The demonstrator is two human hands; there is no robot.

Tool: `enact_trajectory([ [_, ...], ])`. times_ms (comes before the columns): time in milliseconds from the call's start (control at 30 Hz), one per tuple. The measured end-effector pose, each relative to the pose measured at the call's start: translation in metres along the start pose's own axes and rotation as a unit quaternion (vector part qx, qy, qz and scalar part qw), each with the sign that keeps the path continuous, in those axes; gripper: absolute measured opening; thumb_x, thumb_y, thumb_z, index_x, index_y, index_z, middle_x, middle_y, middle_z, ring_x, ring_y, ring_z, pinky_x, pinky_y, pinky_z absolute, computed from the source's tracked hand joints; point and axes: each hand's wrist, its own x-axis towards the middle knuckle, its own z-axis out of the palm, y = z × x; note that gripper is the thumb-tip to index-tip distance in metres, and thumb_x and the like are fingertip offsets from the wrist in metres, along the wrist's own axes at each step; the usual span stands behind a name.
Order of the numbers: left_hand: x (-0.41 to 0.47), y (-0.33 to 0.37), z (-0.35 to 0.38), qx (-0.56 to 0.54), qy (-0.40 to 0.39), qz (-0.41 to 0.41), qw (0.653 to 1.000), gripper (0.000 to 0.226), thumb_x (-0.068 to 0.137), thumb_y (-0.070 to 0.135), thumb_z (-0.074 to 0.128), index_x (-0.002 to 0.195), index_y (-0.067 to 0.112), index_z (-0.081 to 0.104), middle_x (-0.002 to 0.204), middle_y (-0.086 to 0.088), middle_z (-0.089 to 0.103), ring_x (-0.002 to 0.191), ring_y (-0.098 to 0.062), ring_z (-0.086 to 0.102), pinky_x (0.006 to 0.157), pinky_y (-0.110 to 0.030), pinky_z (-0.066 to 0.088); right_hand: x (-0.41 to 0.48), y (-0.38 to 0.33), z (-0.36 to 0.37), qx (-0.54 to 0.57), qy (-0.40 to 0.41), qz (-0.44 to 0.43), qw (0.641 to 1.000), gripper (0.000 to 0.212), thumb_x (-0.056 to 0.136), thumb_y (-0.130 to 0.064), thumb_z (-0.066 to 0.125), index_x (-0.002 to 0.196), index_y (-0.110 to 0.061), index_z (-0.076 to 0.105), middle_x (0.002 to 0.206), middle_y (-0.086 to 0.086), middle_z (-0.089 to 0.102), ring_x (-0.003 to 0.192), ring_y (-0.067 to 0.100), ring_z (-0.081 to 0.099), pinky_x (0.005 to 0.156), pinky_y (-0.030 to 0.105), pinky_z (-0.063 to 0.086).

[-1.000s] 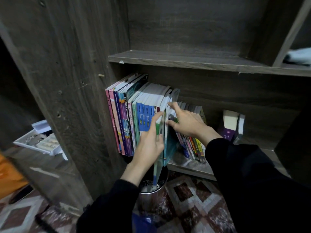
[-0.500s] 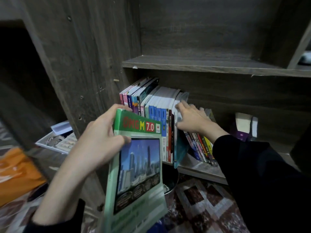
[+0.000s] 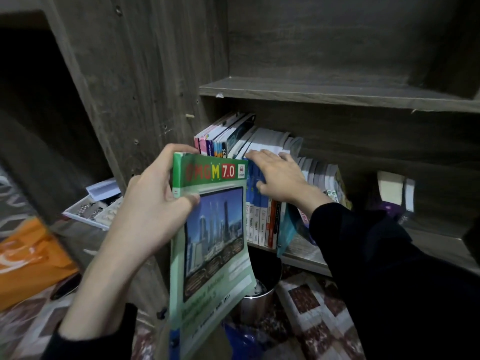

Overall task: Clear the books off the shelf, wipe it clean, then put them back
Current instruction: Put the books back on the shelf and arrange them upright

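Observation:
My left hand grips a thin green book by its top left corner, holding it upright in front of the shelf. Its cover shows tall city buildings. A row of books stands on the lower wooden shelf, pressed against the left wall. My right hand lies flat on top of the blue and white books in that row, fingers spread. More books lean to the right of my right hand. A teal book juts out over the shelf edge.
A bare upper shelf sits above the books. A purple box with white items stands at the right of the lower shelf. A metal bin stands on the patterned floor below. An orange bag and a white tray lie at left.
My left hand has pulled the green book out of the row and raised it toward me. My right hand has shifted from the leaning books onto the tops of the blue ones.

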Motion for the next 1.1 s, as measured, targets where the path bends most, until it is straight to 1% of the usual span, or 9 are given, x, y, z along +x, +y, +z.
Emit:
enact_trajectory([
  [233,0.002,0.01,-0.007,0.007,0.023,0.005,1.0,0.056,0.073,0.0,0.068,0.101,0.044,0.051,0.085,0.013,0.067,0.087,-0.016,0.064,0.084,-0.034,0.051,-0.005,0.003,0.0,-0.002,0.016,0.005,1.0,0.067,0.086,-0.022,0.055,0.146,-0.024,0.025,0.154,-0.002,0.03,0.143,0.016,0.024,0.117,0.045,0.011],
  [400,0.011,0.017,-0.008,-0.023,0.014,-0.002,1.0,0.05,0.061,0.017,0.064,0.101,0.044,0.052,0.086,0.003,0.069,0.09,-0.025,0.064,0.084,-0.048,0.053,-0.009,0.006,-0.001,-0.006,0.013,0.006,1.0,0.067,0.087,-0.023,0.054,0.147,-0.024,0.023,0.155,-0.002,0.028,0.144,0.016,0.021,0.117,0.045,0.011],
  [600,0.019,0.019,-0.016,-0.068,0.003,-0.005,0.998,0.054,0.059,0.014,0.067,0.101,0.046,0.057,0.091,0.017,0.07,0.094,-0.013,0.067,0.087,-0.048,0.053,-0.016,0.01,-0.003,-0.012,0.02,0.007,1.0,0.067,0.086,-0.025,0.053,0.147,-0.022,0.024,0.154,0.0,0.03,0.143,0.015,0.023,0.116,0.043,0.012],
  [667,0.023,0.019,-0.015,-0.068,-0.002,-0.007,0.998,0.054,0.064,0.007,0.069,0.102,0.045,0.057,0.092,0.013,0.07,0.093,-0.018,0.067,0.084,-0.05,0.054,-0.017,0.011,-0.003,-0.017,0.023,0.005,1.0,0.067,0.086,-0.025,0.053,0.146,-0.021,0.024,0.154,0.001,0.031,0.142,0.015,0.024,0.116,0.042,0.013],
  [733,0.027,0.02,-0.011,-0.058,0.0,-0.009,0.998,0.053,0.062,0.011,0.067,0.102,0.045,0.057,0.092,0.007,0.07,0.094,-0.026,0.065,0.083,-0.052,0.054,-0.018,0.011,-0.003,-0.01,0.028,0.004,1.0,0.066,0.085,-0.023,0.053,0.145,-0.021,0.026,0.153,0.0,0.032,0.141,0.015,0.026,0.115,0.042,0.013],
  [800,0.031,0.019,-0.007,-0.033,0.013,-0.008,0.999,0.05,0.061,0.015,0.064,0.103,0.042,0.056,0.09,0.003,0.069,0.092,-0.027,0.064,0.082,-0.046,0.054,-0.018,0.011,-0.003,-0.005,0.029,0.002,1.0,0.065,0.085,-0.023,0.053,0.145,-0.023,0.027,0.152,-0.002,0.034,0.141,0.014,0.026,0.114,0.041,0.013],
  [867,0.034,0.017,-0.002,0.007,0.034,0.005,0.999,0.048,0.069,0.008,0.065,0.106,0.038,0.055,0.085,0.004,0.066,0.089,-0.028,0.06,0.079,-0.038,0.05,-0.019,0.012,-0.003,-0.004,0.023,0.002,1.0,0.064,0.087,-0.024,0.052,0.146,-0.024,0.027,0.153,-0.003,0.032,0.142,0.014,0.024,0.115,0.041,0.012],
  [967,0.036,0.02,0.004,0.046,0.048,0.027,0.997,0.052,0.075,0.001,0.061,0.111,0.037,0.053,0.083,0.014,0.062,0.09,-0.028,0.056,0.078,-0.036,0.046,-0.019,0.012,-0.003,-0.001,0.023,0.001,1.0,0.064,0.087,-0.024,0.053,0.146,-0.024,0.027,0.153,-0.004,0.031,0.143,0.013,0.023,0.115,0.041,0.012],
  [1100,0.046,0.021,0.022,0.039,0.073,0.059,0.995,0.054,0.075,-0.001,0.058,0.115,0.035,0.05,0.084,0.011,0.06,0.091,-0.029,0.055,0.07,-0.029,0.039,-0.019,0.012,-0.003,0.005,0.033,-0.002,0.999,0.062,0.087,-0.023,0.054,0.144,-0.024,0.03,0.15,-0.004,0.036,0.14,0.012,0.027,0.114,0.041,0.014],
])
